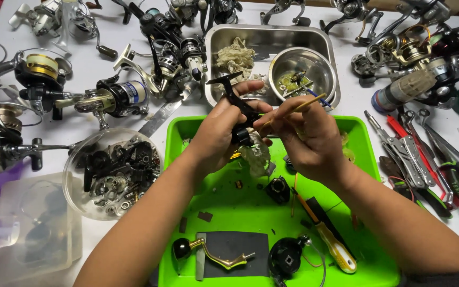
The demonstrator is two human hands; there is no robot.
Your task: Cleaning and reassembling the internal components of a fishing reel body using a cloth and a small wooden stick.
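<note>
Glossy green tray (383,266), left hand (216,139) grasping black reel body (240,109), right hand (309,139) pinching thin wooden brush (298,107)

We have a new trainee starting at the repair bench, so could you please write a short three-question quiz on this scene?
1. True or false: the left hand holds a black reel body above the green tray.
2. What does the right hand hold? A) pliers B) a thin yellow-handled brush C) a spool
3. Fill in: the gold reel handle lies at the tray's near edge on a dark ____.

Key
1. True.
2. B; the pliers lie on the table to the right of the tray.
3. Mat; a yellow-handled screwdriver lies to its right, beyond a round black part.
</note>
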